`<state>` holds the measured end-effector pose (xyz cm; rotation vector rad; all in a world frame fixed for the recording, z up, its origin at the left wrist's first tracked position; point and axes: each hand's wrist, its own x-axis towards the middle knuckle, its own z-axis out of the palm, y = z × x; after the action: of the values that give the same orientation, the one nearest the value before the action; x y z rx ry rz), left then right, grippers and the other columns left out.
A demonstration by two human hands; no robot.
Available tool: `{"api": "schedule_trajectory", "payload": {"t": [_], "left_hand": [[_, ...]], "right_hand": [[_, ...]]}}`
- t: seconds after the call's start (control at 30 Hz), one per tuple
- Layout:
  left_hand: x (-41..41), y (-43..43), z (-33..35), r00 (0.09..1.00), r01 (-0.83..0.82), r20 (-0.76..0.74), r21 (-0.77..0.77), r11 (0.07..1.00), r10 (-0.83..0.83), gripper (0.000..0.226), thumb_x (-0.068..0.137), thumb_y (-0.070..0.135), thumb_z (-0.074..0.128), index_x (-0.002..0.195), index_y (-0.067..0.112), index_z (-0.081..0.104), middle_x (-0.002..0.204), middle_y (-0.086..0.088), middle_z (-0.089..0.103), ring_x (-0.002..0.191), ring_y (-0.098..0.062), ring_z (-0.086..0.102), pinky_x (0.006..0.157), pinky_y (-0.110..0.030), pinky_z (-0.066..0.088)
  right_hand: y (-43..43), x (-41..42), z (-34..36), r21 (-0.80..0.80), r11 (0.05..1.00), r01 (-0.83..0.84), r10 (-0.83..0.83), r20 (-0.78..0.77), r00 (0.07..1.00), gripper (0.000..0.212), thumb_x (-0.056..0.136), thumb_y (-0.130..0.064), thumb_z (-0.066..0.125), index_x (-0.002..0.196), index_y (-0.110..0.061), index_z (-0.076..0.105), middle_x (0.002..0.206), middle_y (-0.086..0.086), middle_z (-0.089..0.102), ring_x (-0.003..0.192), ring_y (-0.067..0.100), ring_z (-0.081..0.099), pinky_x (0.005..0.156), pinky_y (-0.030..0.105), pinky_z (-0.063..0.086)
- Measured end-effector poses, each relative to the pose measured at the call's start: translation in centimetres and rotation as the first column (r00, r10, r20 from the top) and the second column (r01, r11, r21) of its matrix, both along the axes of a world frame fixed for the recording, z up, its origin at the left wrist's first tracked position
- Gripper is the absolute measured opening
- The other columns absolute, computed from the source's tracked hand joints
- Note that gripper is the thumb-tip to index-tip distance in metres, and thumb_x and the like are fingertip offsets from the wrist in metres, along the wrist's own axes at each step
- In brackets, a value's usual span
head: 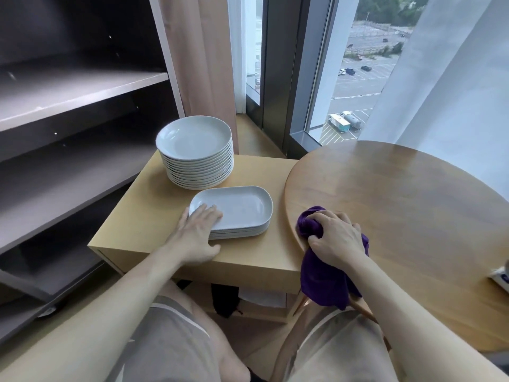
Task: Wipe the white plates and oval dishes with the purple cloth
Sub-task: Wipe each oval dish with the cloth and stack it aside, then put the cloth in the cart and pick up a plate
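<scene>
1. Resting flat on the near left corner of the top dish, the left hand [199, 235] has its fingers straight and together. The thumb lies along the side of the stack, and nothing is clasped.
2. The left forearm runs up from the lower left, across the front edge of the cabinet [148, 216].
3. The right hand [334, 238] is clenched around the bunched cloth [322, 282] at the near left rim of the table [399, 205]. A purple wad shows past the knuckles, and the loose end hangs below the rim.
4. The dishes [239, 209], white and oval, sit stacked near the front of the low wooden cabinet. The plates [195, 153], a taller white stack, stand just behind them; whether the two stacks touch cannot be told.
5. Dark shelves [68, 106] fill the left side. A beige curtain [198, 64] hangs behind the plates, beside a window [358, 78] that looks down on a car park.
6. The cabinet's right side stands just beside the table's curved edge.
7. A strip of cabinet top shows between the dishes and that edge, and a wider one lies left of the stacks.
8. Broad wood spreads beyond the right hand, with a white object [501, 279] cut off at the right border.
9. Grey shorts [170, 340] and both knees fill the bottom.
</scene>
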<state>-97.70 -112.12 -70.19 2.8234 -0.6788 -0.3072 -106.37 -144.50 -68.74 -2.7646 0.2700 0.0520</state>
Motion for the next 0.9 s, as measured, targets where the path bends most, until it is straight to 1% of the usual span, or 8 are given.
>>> {"api": "schedule_trajectory", "payload": {"t": [0.1, 0.23, 0.37, 0.53, 0.67, 0.73, 0.8, 0.9], "left_hand": [[-1.8, -1.0, 0.7, 0.997, -0.048, 0.056, -0.117, 0.992, 0.055, 0.082, 0.089, 0.035, 0.063, 0.158, 0.029, 0.019, 0.171, 0.004, -0.004, 0.156, -0.011, -0.012, 0.127, -0.041, -0.006], [-6.5, -2.9, 1.6, 0.996, -0.077, -0.005, -0.526, 0.847, 0.088, 0.058, 0.09, 0.021, 0.067, 0.143, 0.031, 0.043, 0.157, 0.014, 0.028, 0.149, -0.004, 0.021, 0.124, -0.027, 0.019], [-10.5, -3.7, 1.7, 0.948, -0.267, -0.315, -0.685, 0.678, 0.055, 0.03, 0.093, 0.015, 0.067, 0.116, 0.035, 0.063, 0.125, 0.021, 0.06, 0.121, 0.008, 0.052, 0.102, -0.011, 0.039], [-11.7, -4.0, 2.5, 0.724, -0.618, -0.688, -0.675, 0.403, -0.042, 0.019, 0.101, 0.021, 0.061, 0.118, 0.013, 0.065, 0.116, -0.01, 0.074, 0.106, -0.022, 0.072, 0.097, -0.038, 0.056], [-11.5, -4.2, 4.1, 0.527, -0.731, -0.78, -0.618, 0.289, -0.338, 0.071, 0.088, 0.07, 0.058, 0.134, 0.017, 0.061, 0.128, -0.018, 0.068, 0.119, -0.038, 0.065, 0.102, -0.051, 0.053], [-11.6, -4.4, 4.9, 0.512, -0.682, -0.753, -0.649, 0.338, -0.414, 0.072, 0.083, 0.075, 0.059, 0.136, 0.026, 0.062, 0.132, -0.015, 0.067, 0.123, -0.038, 0.063, 0.095, -0.048, 0.056], [-11.9, -4.6, 5.4, 0.553, -0.657, -0.751, -0.659, 0.365, -0.361, 0.049, 0.084, 0.062, 0.072, 0.124, 0.034, 0.069, 0.126, -0.008, 0.072, 0.116, -0.029, 0.069, 0.085, -0.041, 0.06], [-11.4, -4.5, 5.2, 0.576, -0.727, -0.773, -0.633, 0.267, -0.264, 0.028, 0.083, 0.037, 0.074, 0.111, 0.035, 0.075, 0.118, -0.006, 0.075, 0.11, -0.027, 0.072, 0.093, -0.049, 0.059]], "right_hand": [[0.1, -0.2, 0.2, 0.083, 0.995, 0.049, -0.048, -0.018, 0.999, 0.041, 0.086, -0.03, 0.057, 0.126, -0.038, 0.059, 0.134, -0.016, 0.052, 0.13, 0.021, 0.037, 0.101, 0.047, 0.035], [0.2, -1.3, 0.5, 0.252, 0.963, 0.094, -0.103, 0.019, 0.995, 0.039, 0.082, -0.026, 0.061, 0.117, -0.045, 0.061, 0.112, -0.021, 0.053, 0.116, 0.02, 0.044, 0.094, 0.042, 0.037], [1.5, -2.8, 2.0, 0.357, 0.931, 0.071, -0.069, -0.02, 0.997, 0.04, 0.078, -0.022, 0.065, 0.109, -0.047, 0.061, 0.109, -0.022, 0.057, 0.113, 0.02, 0.052, 0.097, 0.044, 0.045], [6.4, -4.3, 4.7, 0.49, 0.871, -0.042, 0.0, 0.085, 0.996, 0.076, 0.063, -0.029, 0.064, 0.137, -0.039, 0.049, 0.123, -0.011, 0.064, 0.115, 0.018, 0.058, 0.101, 0.037, 0.048], [9.0, -5.8, 6.6, 0.524, 0.819, -0.236, 0.085, 0.296, 0.952, 0.084, 0.067, -0.025, 0.075, 0.143, -0.04, 0.042, 0.131, -0.019, 0.06, 0.126, 0.009, 0.055, 0.103, 0.029, 0.048], [9.8, -6.8, 6.8, 0.513, 0.803, -0.303, 0.162, 0.301, 0.94, 0.09, 0.068, -0.026, 0.078, 0.147, -0.041, 0.037, 0.138, -0.019, 0.055, 0.135, 0.011, 0.048, 0.108, 0.034, 0.046], [10.4, -7.4, 6.6, 0.54, 0.756, -0.37, 0.249, 0.285, 0.926, 0.09, 0.07, -0.028, 0.077, 0.15, -0.04, 0.035, 0.141, -0.022, 0.052, 0.137, 0.01, 0.046, 0.11, 0.033, 0.044], [10.5, -7.2, 6.4, 0.655, 0.645, -0.394, 0.211, 0.342, 0.916, 0.077, 0.081, -0.017, 0.072, 0.149, -0.03, 0.039, 0.142, -0.013, 0.054, 0.131, 0.013, 0.054, 0.105, 0.026, 0.047]]}}
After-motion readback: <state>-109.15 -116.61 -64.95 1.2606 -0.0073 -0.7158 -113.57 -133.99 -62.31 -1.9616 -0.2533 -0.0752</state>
